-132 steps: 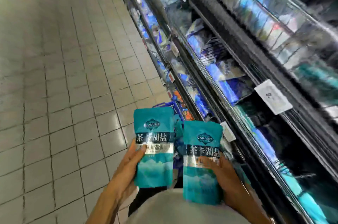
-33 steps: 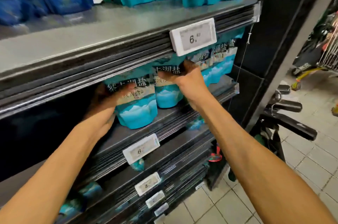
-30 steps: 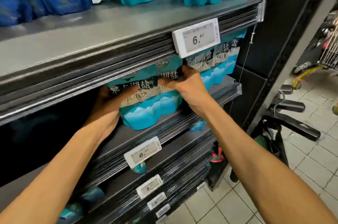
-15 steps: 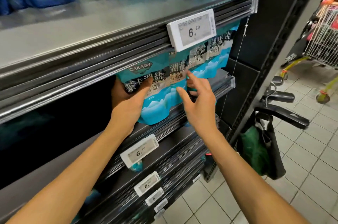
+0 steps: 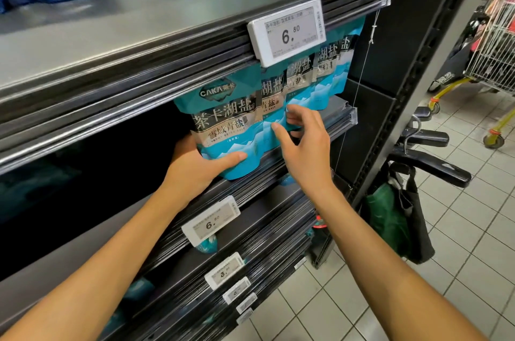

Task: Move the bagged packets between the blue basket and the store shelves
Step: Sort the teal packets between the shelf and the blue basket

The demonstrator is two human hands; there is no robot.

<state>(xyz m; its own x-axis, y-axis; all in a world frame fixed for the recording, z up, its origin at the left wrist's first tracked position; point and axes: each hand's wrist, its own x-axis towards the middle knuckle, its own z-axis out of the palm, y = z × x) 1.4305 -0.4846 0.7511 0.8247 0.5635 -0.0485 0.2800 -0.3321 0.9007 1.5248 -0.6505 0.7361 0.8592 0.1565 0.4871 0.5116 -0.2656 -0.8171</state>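
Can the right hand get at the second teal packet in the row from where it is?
Probably yes. The right hand is open, its fingertips already at the second teal packet, nothing between them. The left hand grips only the front packet.

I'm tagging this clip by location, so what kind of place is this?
Most likely a supermarket aisle: tiered metal shelves carry electronic price tags, rows of identical teal salt packets face outward, and a wire shopping trolley stands at the right.
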